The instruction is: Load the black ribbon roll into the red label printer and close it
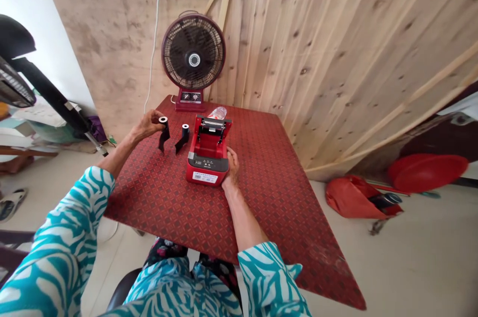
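- Hands: two in view, both the person's own, in turquoise-and-white patterned sleeves (63,237)
- The left hand (147,125) is clenched around one roll of black ribbon (163,127), gripping it with fingers and thumb, a black strip of the ribbon hanging from it toward 6 o'clock
- The right hand (232,167) is open and grasps nothing, its fingers laid against the 3 o'clock side of the printer
- One red label printer (207,167) sits near the middle of the desk (261,192), its lid standing open and its red compartment showing
- A second roll of black ribbon (185,130) stands upright at 9 o'clock from the printer, just beside it and between the left hand and the printer, its black strip trailing toward 7 o'clock
- One clear plastic bottle (217,113) lies at 12 o'clock from the printer, partly hidden behind the lid
- One desk fan (193,53) with a dark red rim stands at the desk's 12 o'clock edge
- A white power cord (154,43) runs up the wall at 11 o'clock
- On the floor at 3 o'clock from the desk: one red basin (425,172) and one red bag (354,197)
- At 9 o'clock from the desk: one black standing fan (22,75) and one sandal (13,205)
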A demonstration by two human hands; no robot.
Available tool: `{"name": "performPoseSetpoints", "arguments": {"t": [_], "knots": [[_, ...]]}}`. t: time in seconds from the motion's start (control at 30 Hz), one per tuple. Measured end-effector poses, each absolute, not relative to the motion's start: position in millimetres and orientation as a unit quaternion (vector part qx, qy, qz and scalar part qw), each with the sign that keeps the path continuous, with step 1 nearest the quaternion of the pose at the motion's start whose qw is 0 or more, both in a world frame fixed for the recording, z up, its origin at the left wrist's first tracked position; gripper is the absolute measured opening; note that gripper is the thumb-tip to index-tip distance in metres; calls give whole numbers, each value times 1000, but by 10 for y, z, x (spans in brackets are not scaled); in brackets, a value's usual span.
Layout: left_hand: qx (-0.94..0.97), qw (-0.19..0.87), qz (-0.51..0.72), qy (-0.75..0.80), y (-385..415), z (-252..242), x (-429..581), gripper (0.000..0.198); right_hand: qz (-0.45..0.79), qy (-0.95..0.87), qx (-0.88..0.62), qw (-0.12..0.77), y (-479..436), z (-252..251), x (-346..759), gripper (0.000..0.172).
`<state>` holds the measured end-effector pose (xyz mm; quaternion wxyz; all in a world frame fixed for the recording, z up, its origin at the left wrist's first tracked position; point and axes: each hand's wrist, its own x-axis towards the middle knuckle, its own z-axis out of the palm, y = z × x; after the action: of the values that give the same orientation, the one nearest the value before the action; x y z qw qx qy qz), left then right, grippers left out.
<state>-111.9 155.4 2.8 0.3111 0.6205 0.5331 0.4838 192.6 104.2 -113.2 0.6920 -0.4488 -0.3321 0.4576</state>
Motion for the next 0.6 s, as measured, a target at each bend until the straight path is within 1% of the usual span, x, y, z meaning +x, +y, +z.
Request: {"name": "performPoseSetpoints", "arguments": {"t": [0.1, 0.23, 0.33, 0.47, 0.53, 0.6], "knots": [[610, 324, 464, 555, 1680, -273, -1094, 41, 464, -330, -450, 688, 1023, -1113, 1928, 45], [630, 329, 392, 585, 1747, -487, -1023, 38, 472, -316, -451, 688, 984, -1071, 1919, 46], [660, 277, 350, 604, 1768, -448, -1048, 42, 473, -315, -452, 688, 976, -1054, 1912, 46], [702, 202, 318, 605, 1849, -258, -988, 51, 471, -321, -450, 688, 991, -1061, 1911, 46], [723, 177, 260, 615, 1925, -181, -874, 47, 474, -315, -446, 690, 993, -1058, 1910, 46], [728, 157, 193, 639, 2010, -141, -732, 40, 479, -312, -443, 691, 987, -1047, 1908, 46]]}}
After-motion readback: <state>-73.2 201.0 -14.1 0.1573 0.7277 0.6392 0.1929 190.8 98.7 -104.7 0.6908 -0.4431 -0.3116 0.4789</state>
